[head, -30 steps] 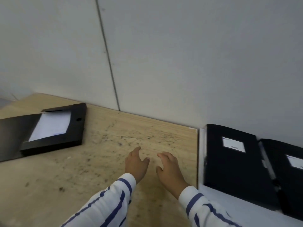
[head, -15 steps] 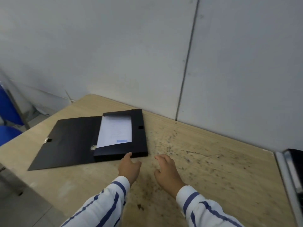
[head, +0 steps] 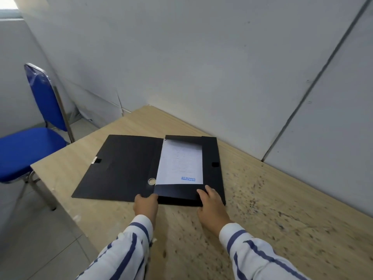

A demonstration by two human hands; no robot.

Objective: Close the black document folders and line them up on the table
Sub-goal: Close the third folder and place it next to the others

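A black document folder lies open near the left end of the wooden table. Its lid is spread flat to the left and its box part sits on the right. Inside the box lies a white sheet stamped "REJECTED" in blue. My left hand touches the folder's near edge by the spine, fingers curled at the edge. My right hand rests on the near right corner of the box part, fingertips on its inner flap. Both wrists wear white sleeves with blue stripes.
A blue chair with metal legs stands on the tiled floor left of the table. Grey wall panels run along the table's far edge. The tabletop to the right of the folder is speckled with dark marks.
The view has swung left, so the closed folders at the right have left the frame. Both hands have moved forward and left from the bare tabletop onto the open folder's near edge.
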